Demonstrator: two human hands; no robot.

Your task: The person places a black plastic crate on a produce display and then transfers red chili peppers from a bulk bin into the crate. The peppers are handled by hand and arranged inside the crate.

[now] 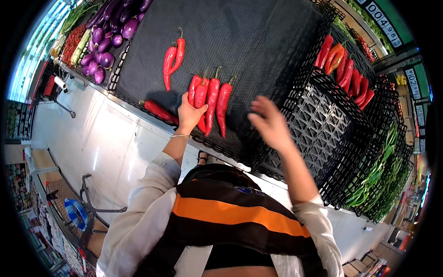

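Note:
My left hand [191, 112] grips red chili peppers [200, 95] at the near edge of a black mesh mat [221, 41]. Just right of it, two more long red peppers [224, 105] lie side by side with their stems pointing away from me. My right hand [268, 119], slightly blurred, is over the mat's right part with fingers apart and nothing in them. Farther off on the mat, two red peppers [173, 57] lie against each other. Another red pepper [160, 111] rests along the front edge, left of my left hand, which partly hides its tip.
Purple eggplants [104, 52] fill the section to the left. A black plastic crate [311, 114] stands on the right, with red peppers [346, 72] behind it and green vegetables [377, 173] beside it. A shopping cart [74, 204] is on the floor at lower left.

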